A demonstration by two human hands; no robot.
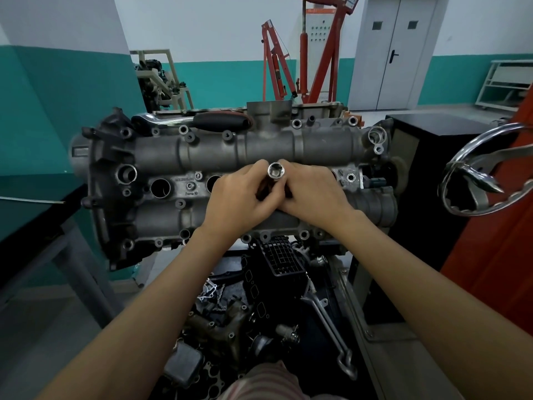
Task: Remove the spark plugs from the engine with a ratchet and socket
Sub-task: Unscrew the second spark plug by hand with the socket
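Note:
The grey engine head (219,145) fills the middle of the view on a stand. A silver socket (276,170) stands upright over a plug well near the centre, its hex opening facing me. My left hand (239,194) and my right hand (311,192) both curl their fingers around its lower shaft, fingertips meeting. Two open plug wells (160,188) show to the left of my hands. The ratchet (184,120), chrome with a black handle, lies along the far edge of the engine. The well under the socket is hidden by my hands.
A chrome handwheel (473,174) of the stand juts out at right, beside a black cabinet (432,134). Loose engine parts (245,313) lie below the engine. A dark table edge (34,215) is at left. Red hoists (314,53) stand behind.

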